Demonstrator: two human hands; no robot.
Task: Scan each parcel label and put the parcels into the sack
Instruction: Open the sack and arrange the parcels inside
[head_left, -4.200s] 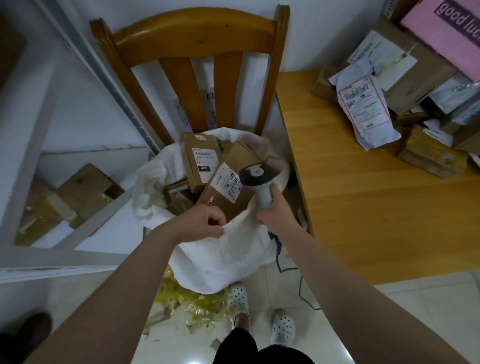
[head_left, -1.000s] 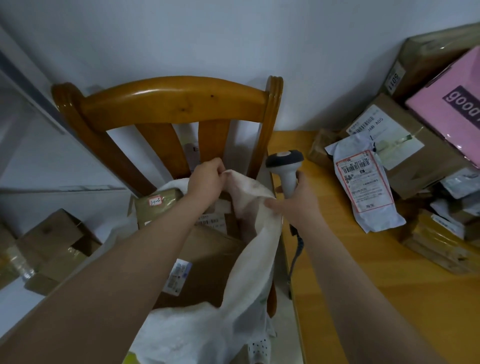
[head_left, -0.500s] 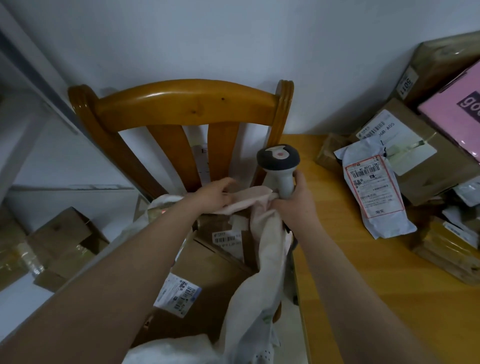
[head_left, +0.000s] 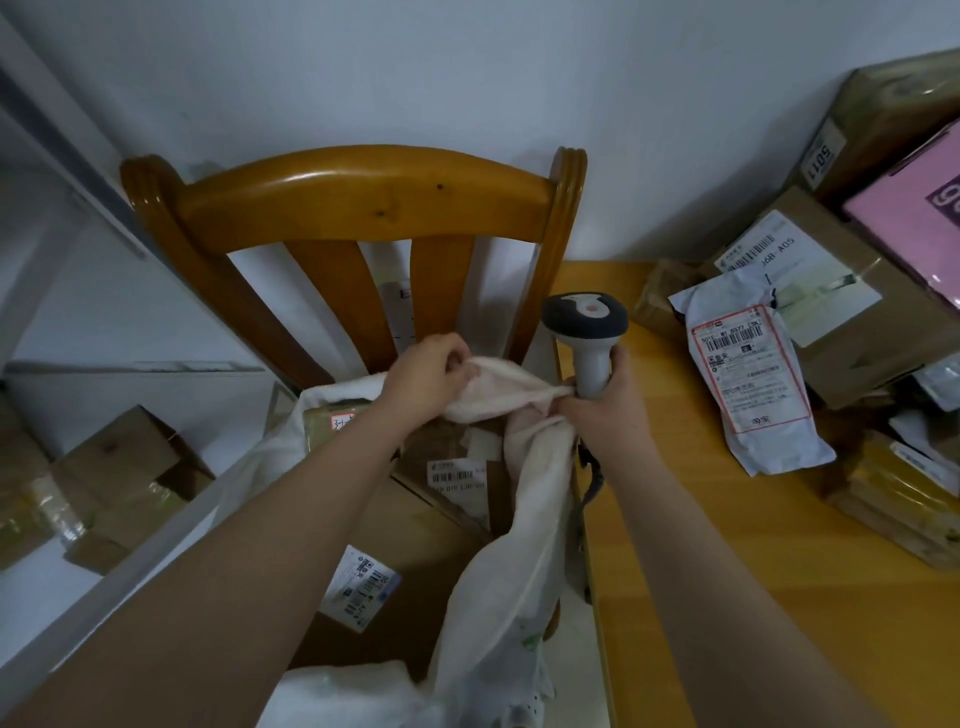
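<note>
Wooden table (head_left: 727, 597) right, chair (head_left: 363, 195) left. Sack (head_left: 498, 597) at chair, boxes (head_left: 415, 561) inside. Left hand (head_left: 423, 374) pinches its far rim; right hand (head_left: 605, 410) clamps rim plus scanner (head_left: 586, 318). White mailer (head_left: 758, 395) lies rightward near table's back edge, lengthwise near-to-far; right hand nearer.

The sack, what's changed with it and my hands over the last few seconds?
The left hand and right hand moved from the sack's near rim to its far rim by the chair. Both now pinch that rim, drawing the cloth up between them. Unchanged: the right hand grips the scanner, the boxes sit in the sack, and the other parcels lie on the table.
</note>
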